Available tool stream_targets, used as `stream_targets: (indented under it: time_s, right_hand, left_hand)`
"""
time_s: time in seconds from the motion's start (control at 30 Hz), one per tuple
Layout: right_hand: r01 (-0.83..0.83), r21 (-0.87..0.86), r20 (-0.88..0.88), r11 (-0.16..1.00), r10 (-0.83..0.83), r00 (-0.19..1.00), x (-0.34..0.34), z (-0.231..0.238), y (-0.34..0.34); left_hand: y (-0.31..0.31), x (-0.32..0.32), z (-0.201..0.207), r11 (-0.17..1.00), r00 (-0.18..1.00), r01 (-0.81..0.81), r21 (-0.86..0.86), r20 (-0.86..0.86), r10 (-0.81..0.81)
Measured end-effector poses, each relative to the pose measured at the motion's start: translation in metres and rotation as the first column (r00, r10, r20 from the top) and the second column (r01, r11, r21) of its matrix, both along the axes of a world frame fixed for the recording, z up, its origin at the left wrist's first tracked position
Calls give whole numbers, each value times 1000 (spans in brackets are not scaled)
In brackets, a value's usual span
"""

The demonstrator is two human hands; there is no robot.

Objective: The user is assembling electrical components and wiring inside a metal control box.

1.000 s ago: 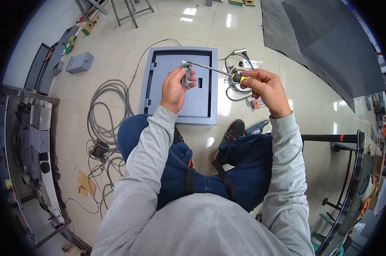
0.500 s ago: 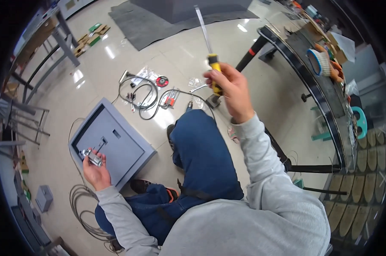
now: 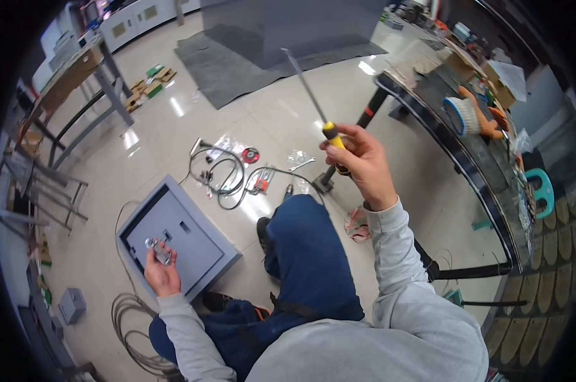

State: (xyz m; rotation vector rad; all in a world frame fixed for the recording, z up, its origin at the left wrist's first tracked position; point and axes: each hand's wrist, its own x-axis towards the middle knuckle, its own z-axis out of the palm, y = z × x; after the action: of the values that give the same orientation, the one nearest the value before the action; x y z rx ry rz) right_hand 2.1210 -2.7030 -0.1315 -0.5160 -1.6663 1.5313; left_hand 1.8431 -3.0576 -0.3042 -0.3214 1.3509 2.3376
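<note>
In my raised right hand [image 3: 370,169] is a screwdriver [image 3: 332,132] with a yellow and black handle. Its long metal blade points up and away to the left, touching nothing. My left hand [image 3: 163,277] has its fingers curled round a small shiny metal fitting [image 3: 161,251], whose exact kind I cannot make out. Below that hand, a grey metal box or door panel [image 3: 214,245] with a raised rim lies on the floor. Small cutouts show in its recessed face, and the left hand covers part of it.
A coiled cable [image 3: 242,184], a red disc [image 3: 251,155], a wrench [image 3: 302,163] and plastic bags lie on the floor ahead. On the right stands a black-edged workbench [image 3: 472,153] with work gloves [image 3: 464,116] on it. A grey mat [image 3: 224,83] lies farther off.
The whole view has shifted, so the floor things sit lower and slightly right. The screwdriver blade leans farther left than before. Both hands keep their hold.
</note>
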Motion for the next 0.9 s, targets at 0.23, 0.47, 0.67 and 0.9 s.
stream_targets:
  time_s: [0.23,0.47,0.67,0.9]
  right_hand:
    - [-532,45,299,846,497,815,-137,27,-43]
    - [-669,-63,446,740,621,645,-189,-44,-97]
    - [-657,-94,474,748,614,632,-189,-58,-104]
    - [-667,-81,486,741,613,623,-188,-57,-103]
  left_hand:
    - [24,-4,4,999,991,-13,40,-133,18]
    - [12,12,35,992,986,-55,113,-151,71]
    - [15,11,38,988,985,-45,150,-158,69]
    - [18,11,36,986,984,-46,159,-165,72]
